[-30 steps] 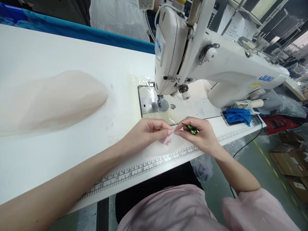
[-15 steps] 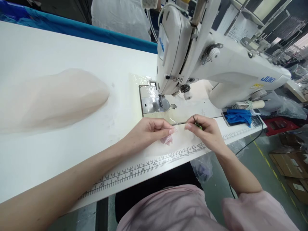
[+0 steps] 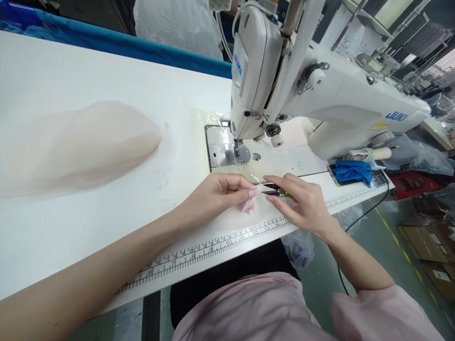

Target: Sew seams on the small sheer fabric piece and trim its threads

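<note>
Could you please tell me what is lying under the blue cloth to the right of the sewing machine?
The blue cloth lies on a flat dark item with a pale edge, perhaps a phone or tray. Only its right end and left corner show; the rest is covered, so I cannot identify it.

A long white counter [image 3: 71, 66] fills most of the view, with a printed ruler strip [image 3: 213, 244] along its near edge. A blue band [image 3: 117, 45] runs behind it at 11 o'clock. At 1 o'clock stands a white sewing machine [image 3: 320, 90]. At 4 o'clock the grey-green floor [image 3: 384, 246] carries a yellow line and cardboard boxes [image 3: 430, 241]; a red crate [image 3: 412, 183] sits at 3 o'clock. Light is bright and even.
</note>
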A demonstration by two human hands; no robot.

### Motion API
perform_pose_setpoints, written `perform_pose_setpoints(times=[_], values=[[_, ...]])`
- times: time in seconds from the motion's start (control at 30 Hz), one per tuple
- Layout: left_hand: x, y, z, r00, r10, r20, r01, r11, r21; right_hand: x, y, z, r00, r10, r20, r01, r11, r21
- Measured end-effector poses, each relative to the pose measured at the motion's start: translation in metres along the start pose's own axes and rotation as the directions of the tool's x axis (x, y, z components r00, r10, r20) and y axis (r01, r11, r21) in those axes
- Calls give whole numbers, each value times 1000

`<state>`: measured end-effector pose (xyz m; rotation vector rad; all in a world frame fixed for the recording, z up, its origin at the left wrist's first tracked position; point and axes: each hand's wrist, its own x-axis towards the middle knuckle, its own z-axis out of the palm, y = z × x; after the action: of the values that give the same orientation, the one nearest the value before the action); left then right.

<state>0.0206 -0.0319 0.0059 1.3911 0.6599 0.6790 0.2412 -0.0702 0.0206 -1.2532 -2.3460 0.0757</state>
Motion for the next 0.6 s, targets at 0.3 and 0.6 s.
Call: perform_pose_setpoints(times=[0.3, 0.6], values=[[2, 0, 1, 1000, -1, 2, 1, 1000, -4, 1, 0, 0, 1000, -14, -5, 13, 999, -29], [1, 0, 1, 1000, 8, 11, -8, 1000, 6, 1, -1, 0, 1000, -27, -12, 27, 999, -30]])
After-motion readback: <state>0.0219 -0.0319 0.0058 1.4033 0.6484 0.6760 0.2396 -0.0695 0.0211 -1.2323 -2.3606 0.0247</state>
